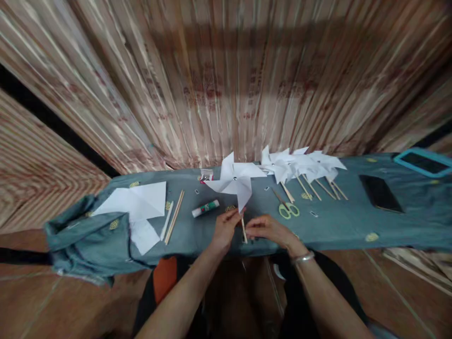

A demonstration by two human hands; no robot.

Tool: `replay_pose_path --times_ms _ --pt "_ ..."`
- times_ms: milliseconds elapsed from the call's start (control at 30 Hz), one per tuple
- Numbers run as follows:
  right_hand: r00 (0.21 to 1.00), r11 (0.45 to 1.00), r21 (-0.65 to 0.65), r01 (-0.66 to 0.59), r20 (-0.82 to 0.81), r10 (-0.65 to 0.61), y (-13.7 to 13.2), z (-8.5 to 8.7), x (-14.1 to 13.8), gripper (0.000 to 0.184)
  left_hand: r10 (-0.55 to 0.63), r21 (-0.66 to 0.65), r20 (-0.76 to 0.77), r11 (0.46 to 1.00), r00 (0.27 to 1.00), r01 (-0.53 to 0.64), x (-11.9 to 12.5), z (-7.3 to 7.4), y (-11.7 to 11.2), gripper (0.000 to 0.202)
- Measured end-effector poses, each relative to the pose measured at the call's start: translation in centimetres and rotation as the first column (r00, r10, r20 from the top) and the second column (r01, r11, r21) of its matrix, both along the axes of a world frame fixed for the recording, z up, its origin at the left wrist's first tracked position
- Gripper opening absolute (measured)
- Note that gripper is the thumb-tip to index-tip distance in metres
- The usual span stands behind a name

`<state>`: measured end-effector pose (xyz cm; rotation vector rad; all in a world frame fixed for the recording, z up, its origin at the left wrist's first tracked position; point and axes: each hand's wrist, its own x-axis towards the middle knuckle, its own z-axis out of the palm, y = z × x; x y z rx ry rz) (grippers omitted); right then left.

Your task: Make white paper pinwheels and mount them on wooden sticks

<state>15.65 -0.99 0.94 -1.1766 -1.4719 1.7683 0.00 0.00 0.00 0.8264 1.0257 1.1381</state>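
A white paper pinwheel (236,181) lies on the grey-blue cloth (339,226), its wooden stick (243,229) pointing toward me. My left hand (225,227) pinches the stick near the pinwheel's lower blade. My right hand (268,229) closes on the stick's near end, fingers curled; a bracelet is on that wrist. A glue stick (205,208) lies just left of my left hand. Green-handled scissors (287,208) rest to the right of the pinwheel.
Several finished pinwheels (300,167) on sticks lie in a row at the back right. White paper sheets (136,205) and loose sticks (173,217) sit at left. A dark phone (380,193) and a teal-cased tablet (423,162) lie at right. A striped wall rises behind.
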Motion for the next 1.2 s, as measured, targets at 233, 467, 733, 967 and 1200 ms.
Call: replay_pose_path --times_ms 233,467,733,967,1200 --pt "0.999 1.0 -0.003 -0.025 -0.022 0.025 0.1 -0.6 -0.6 0.035 -0.04 -0.011 -0.046 0.999 0.998 0.04 -0.1 0.3 0.0 0.035" --pt "0.999 1.0 0.003 -0.013 -0.039 0.013 0.4 -1.1 -0.6 0.034 -0.045 -0.081 0.021 0.996 0.999 0.046 -0.8 0.4 -0.1 0.038" --pt "0.999 1.0 0.014 -0.01 -0.048 0.011 0.7 -0.9 -0.3 0.032 -0.026 -0.052 -0.005 0.998 1.0 0.025 -0.8 0.3 0.2 0.034" --pt "0.787 0.747 0.261 0.612 -0.106 -0.608 2.6 -0.5 5.7 0.032 -0.086 -0.093 -0.033 0.992 0.996 0.083 -0.8 0.1 0.0 0.035" --pt "0.56 0.426 0.463 0.778 -0.202 -0.804 3.3 -1.0 6.8 0.047 -0.232 -0.155 -0.042 0.962 0.972 0.223 -0.8 -0.6 -0.8 0.039"
